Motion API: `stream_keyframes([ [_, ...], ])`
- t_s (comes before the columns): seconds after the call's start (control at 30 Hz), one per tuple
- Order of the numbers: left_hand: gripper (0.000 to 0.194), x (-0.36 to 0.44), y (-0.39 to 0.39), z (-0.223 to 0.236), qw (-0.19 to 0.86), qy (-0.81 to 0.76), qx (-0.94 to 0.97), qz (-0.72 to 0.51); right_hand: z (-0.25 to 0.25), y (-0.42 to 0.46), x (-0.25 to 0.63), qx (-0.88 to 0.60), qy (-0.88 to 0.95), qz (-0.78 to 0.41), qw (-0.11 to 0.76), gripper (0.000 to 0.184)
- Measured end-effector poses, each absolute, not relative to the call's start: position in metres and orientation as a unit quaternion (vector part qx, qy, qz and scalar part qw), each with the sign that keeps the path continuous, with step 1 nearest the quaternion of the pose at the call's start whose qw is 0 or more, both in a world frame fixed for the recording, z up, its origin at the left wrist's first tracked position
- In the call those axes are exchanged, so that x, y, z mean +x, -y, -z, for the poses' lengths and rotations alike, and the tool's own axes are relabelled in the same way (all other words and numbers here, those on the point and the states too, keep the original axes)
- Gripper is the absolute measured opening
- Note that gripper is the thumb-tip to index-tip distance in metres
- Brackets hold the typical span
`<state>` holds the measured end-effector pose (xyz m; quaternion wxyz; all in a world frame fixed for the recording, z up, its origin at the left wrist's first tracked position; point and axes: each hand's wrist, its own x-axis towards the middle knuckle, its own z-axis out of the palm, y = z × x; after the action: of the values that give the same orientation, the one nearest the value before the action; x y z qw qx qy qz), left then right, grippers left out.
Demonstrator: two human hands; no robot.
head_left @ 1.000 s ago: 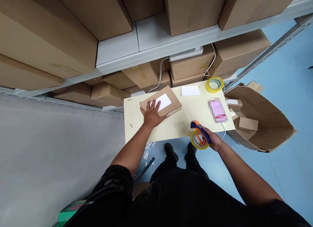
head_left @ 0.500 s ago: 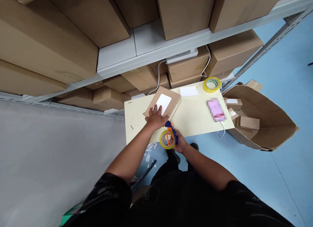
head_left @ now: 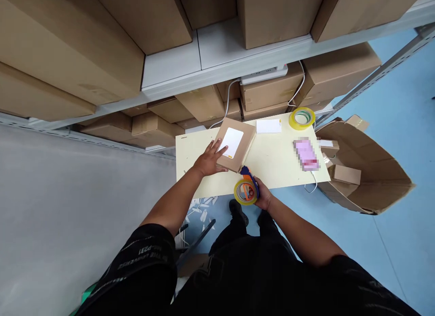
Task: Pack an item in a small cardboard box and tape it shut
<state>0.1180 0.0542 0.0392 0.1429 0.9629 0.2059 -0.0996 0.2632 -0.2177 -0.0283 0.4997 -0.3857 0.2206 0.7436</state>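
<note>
on the table (head_left: 272, 164), a blank white label (head_left: 231, 142) tops the box (head_left: 249, 141).

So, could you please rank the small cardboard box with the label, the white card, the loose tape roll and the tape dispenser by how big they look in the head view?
1. small cardboard box, clearly largest.
2. tape dispenser, though it is nearer the camera.
3. white card and loose tape roll: look alike, so unranked.

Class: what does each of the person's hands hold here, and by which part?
Right hand grips the blue-handled dispenser with yellow tape roll by its handle. Left hand rests flat on the brown cardboard box, gripping nothing.
</note>
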Motion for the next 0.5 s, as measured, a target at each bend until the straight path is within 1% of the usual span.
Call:
stream_keyframes([
  [0.13,0.111,0.117,-0.046,-0.039,0.149,-0.246,0.955,0.079,0.027,0.251,0.290,-0.437,-0.234,-0.705,0.508,0.048],
  [0.2,0.110,0.119,-0.041,-0.041,0.154,-0.260,0.950,0.076,0.026,0.278,0.309,-0.465,-0.217,-0.682,0.521,0.048],
  [0.3,0.107,0.127,-0.027,-0.044,0.160,-0.301,0.937,0.071,0.024,0.321,0.327,-0.507,-0.191,-0.666,0.514,0.049],
  [0.4,0.104,0.144,-0.007,-0.046,0.152,-0.396,0.903,0.063,0.023,0.350,0.316,-0.528,-0.204,-0.658,0.496,0.042],
  [0.5,0.104,0.167,0.015,-0.046,0.145,-0.493,0.853,0.087,0.024,0.355,0.286,-0.494,-0.208,-0.682,0.498,0.040],
])
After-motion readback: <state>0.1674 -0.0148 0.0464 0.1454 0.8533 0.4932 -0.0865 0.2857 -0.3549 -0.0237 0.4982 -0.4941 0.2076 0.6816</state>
